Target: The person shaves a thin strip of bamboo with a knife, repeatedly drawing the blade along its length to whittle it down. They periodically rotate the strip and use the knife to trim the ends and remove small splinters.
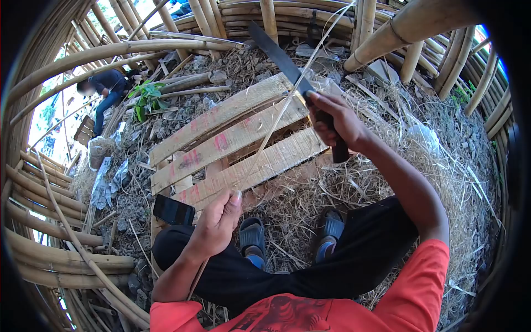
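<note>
Likely working strip point(270, 133) with knife point(282, 61)
Holding knife across strip in closed grip of right hand point(334, 124); pinching strip tight in left hand point(218, 221), above pallet point(221, 143); seems to need steady tension, cutting edge clear of left hand

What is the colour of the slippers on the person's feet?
The slippers look dark grey-blue, seen best in the head view.

Your short-sleeved cotton shirt point(406, 282) is coral red with a dark print on its chest. The flat wooden pallet slats point(221, 141) are pale tan, streaked with pinkish red; your long cloth trousers point(354, 260) are black.
</note>
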Tool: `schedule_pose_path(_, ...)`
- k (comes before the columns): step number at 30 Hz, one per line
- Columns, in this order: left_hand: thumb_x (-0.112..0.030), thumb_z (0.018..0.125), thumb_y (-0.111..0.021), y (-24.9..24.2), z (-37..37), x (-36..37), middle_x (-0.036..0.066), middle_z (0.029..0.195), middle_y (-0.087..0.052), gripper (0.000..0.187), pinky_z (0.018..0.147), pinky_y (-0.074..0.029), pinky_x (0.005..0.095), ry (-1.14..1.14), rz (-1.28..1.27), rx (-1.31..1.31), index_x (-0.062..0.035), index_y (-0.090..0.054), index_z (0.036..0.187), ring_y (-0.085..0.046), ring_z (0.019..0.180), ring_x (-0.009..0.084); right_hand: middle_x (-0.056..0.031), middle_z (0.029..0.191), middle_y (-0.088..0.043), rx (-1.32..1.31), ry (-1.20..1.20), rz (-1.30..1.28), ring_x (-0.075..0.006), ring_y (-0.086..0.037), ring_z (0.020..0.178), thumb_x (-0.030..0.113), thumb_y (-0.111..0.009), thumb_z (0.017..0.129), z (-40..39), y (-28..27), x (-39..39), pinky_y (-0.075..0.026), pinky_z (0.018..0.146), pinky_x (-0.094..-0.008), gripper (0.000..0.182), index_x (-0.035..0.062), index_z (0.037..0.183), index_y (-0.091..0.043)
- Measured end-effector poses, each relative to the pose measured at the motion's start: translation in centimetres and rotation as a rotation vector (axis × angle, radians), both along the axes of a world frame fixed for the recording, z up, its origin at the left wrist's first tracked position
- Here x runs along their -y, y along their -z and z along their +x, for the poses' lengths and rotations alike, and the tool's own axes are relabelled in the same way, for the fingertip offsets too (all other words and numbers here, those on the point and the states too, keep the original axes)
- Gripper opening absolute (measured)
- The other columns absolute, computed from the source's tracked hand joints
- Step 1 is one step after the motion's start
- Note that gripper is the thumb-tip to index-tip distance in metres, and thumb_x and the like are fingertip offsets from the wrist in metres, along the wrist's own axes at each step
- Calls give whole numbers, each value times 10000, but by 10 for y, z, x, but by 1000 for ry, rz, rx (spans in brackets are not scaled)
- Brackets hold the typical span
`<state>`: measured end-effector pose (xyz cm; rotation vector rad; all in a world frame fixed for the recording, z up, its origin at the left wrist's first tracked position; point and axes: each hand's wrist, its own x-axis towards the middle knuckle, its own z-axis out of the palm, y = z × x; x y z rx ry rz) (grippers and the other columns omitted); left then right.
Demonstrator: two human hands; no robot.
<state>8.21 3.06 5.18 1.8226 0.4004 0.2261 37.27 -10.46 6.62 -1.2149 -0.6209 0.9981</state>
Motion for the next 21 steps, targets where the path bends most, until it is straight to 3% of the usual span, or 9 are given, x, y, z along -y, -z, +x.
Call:
schedule_pose_path(3, -327, 1036, -371, -3, -5, -3, -72, 597, -315, 293, 383, -180, 197, 6, -72, -26, -101, -414, 856, -235, 444, 6, 38, 538, -396, 287, 155, 3, -63, -349, 374, 401, -473, 981, 18, 1, 0, -293, 344, -224, 328, 105, 841, -451)
schedule_pose_path(4, -330, 1035, -371, -6, -3, -1, -72, 594, -311, 290, 381, -181, 197, 5, -107, -28, -100, -415, 863, -233, 439, 6, 38, 545, -399, 193, 326, 48, -61, -354, 382, 415, -469, 979, 29, 7, -3, -296, 345, -222, 343, 110, 822, -450)
schedule_pose_path(5, -332, 1034, -372, -7, -3, 1, -71, 592, -307, 288, 379, -183, 197, 13, -144, -38, -100, -415, 870, -232, 435, 7, 36, 555, -407, 26, 282, 76, -61, -364, 395, 414, -462, 980, 44, 6, 1, -301, 347, -224, 348, 112, 808, -452)
schedule_pose_path(6, -331, 1034, -372, -8, -3, 1, -70, 590, -301, 285, 378, -182, 197, 12, -164, -53, -99, -416, 875, -227, 433, 8, 38, 559, -398, 323, 204, -30, -62, -358, 398, 417, -467, 979, 32, 5, 4, -299, 350, -226, 354, 106, 812, -453)
schedule_pose_path(8, -329, 1034, -372, -9, 2, 3, -68, 586, -290, 279, 375, -180, 197, -6, -204, -57, -98, -420, 884, -217, 429, 10, 37, 555, -382, 75, -82, -69, -68, -351, 398, 429, -468, 980, -4, -1, 5, -291, 353, -230, 373, 92, 821, -450)
schedule_pose_path(11, -328, 1034, -383, -17, -3, 3, -57, 620, -347, 313, 444, -268, 205, -46, -266, -90, -69, -431, 864, -302, 509, 27, 22, 549, -381, 117, -114, -54, -56, -351, 397, 408, -458, 991, 4, -12, 6, -270, 341, -219, 343, 95, 851, -447)
schedule_pose_path(16, -325, 1034, -383, -17, -1, 4, -62, 602, -319, 293, 413, -238, 203, -14, -327, -60, -80, -429, 879, -277, 479, 20, 14, 572, -397, 57, -105, -86, -51, -346, 398, 408, -453, 995, 3, -9, 11, -276, 345, -210, 331, 102, 870, -451)
schedule_pose_path(19, -321, 1034, -384, -25, 1, 3, -65, 597, -307, 285, 403, -223, 203, -15, -358, -60, -86, -427, 879, -263, 467, 19, 8, 592, -408, 253, -7, 38, -51, -353, 409, 395, -451, 998, 6, -8, -1, -290, 356, -210, 316, 101, 881, -453)
schedule_pose_path(21, -319, 1034, -386, -26, 1, 4, -66, 597, -305, 282, 400, -217, 202, -1, -388, -76, -89, -426, 877, -256, 463, 18, 15, 606, -423, 147, 105, 82, -54, -361, 411, 380, -434, 1005, 7, -9, -6, -306, 360, -218, 315, 91, 883, -461)
